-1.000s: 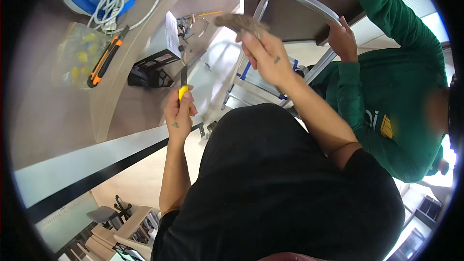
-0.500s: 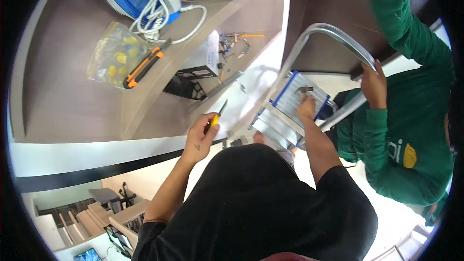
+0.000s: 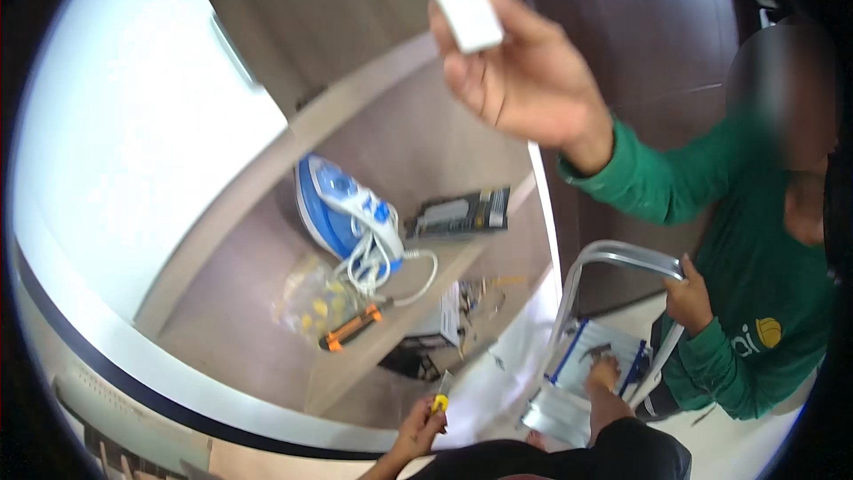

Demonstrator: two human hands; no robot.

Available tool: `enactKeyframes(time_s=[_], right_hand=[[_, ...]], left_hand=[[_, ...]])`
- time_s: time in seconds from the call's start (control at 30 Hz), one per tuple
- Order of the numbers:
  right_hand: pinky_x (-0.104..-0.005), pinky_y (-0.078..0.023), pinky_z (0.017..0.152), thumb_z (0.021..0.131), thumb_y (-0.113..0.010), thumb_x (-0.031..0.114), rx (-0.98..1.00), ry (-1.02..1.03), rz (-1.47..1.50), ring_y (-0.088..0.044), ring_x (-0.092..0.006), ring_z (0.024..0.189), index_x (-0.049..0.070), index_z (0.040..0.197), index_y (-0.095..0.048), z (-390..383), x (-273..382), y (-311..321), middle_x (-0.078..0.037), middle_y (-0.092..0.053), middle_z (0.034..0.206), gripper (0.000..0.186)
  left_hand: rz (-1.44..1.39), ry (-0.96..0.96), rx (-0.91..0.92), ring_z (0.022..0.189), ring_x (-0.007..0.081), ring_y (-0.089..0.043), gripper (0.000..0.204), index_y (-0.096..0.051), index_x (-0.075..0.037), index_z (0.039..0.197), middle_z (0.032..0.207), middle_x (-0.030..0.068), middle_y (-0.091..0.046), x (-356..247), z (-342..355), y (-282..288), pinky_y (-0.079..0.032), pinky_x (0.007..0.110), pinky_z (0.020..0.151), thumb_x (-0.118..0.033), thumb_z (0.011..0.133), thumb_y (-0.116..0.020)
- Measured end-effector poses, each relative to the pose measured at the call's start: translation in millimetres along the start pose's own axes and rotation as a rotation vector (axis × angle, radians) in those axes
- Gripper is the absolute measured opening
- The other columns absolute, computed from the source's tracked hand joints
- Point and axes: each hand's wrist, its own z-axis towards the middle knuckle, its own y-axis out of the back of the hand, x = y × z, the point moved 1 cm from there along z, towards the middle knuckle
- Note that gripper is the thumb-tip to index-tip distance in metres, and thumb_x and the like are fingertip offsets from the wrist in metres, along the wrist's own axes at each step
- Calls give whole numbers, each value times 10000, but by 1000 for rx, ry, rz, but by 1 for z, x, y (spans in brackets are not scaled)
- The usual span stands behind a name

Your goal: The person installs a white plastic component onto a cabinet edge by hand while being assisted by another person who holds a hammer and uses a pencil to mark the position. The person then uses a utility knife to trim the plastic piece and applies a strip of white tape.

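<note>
At the bottom of the head view, my left hand [image 3: 418, 431] is closed around a yellow-handled utility knife [image 3: 441, 401], its blade pointing up beside the cabinet. My right hand [image 3: 603, 376] grips a hammer [image 3: 596, 352] over the top step of a metal stepladder [image 3: 569, 418]. At upper middle, a co-worker's raised hand [image 3: 542, 93] holds a white, flat-ended strip [image 3: 462, 0], which runs out of the picture. That person's other hand [image 3: 689, 300] is on the ladder's rail.
On the cabinet shelf [image 3: 213, 293] are a blue and white iron [image 3: 342, 209], a dark package [image 3: 462, 213], a clear bag with yellow pieces [image 3: 315, 302] and an orange and black cutter [image 3: 354, 326]. Below are a box [image 3: 435, 324] and small hardware. A white cabinet door [image 3: 133, 124] stands at left.
The view has tilted upward, so the shelf and my hands sit lower in the picture. The co-worker's raised hand with the white strip has come into view. Both my hands keep their holds.
</note>
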Motion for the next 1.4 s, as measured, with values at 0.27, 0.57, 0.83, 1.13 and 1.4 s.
enactKeyframes(time_s=[0.27,0.57,0.83,1.13,1.4], right_hand=[[-487,-490,1030,969,-669,317,110,522,-266,-618,-348,1223,74,1324,-638,-15,26,-1,-174,-660,1285,432],[-344,-464,993,1031,-605,313,164,1241,1004,-573,-196,1158,-16,1470,-484,-250,216,336,-142,-585,1257,562],[-344,-480,987,1029,-566,209,13,1481,1047,-610,-194,1127,-59,1392,-565,-290,258,488,-120,-624,1239,451],[-266,-546,675,1089,-481,251,144,1429,1396,-634,-120,716,11,1256,-564,-240,297,595,-62,-663,924,304],[-205,-473,546,1075,-537,176,110,1574,1166,-568,-53,624,9,1472,-511,-231,328,641,-34,-650,856,432]], left_hand=[[-108,-176,81,821,146,-668,324,-487,11,1375,964,80,-649,-75,67,-22,-573,303,791,-149,1094,-496],[-295,-669,304,967,167,-626,579,-206,-6,1623,1100,124,-623,-194,100,-95,-533,301,879,-79,1086,-410],[-356,-1059,238,1055,174,-615,829,106,-39,1642,1219,201,-613,-332,89,-118,-495,303,919,9,1041,-464],[173,-1312,-547,1116,231,-627,710,-456,5,1513,1218,149,-633,-440,118,-79,-515,370,955,-125,893,-777],[33,-1334,-640,1252,295,-625,706,-447,75,1492,1392,231,-596,-514,148,-91,-537,397,1006,-194,930,-780]])
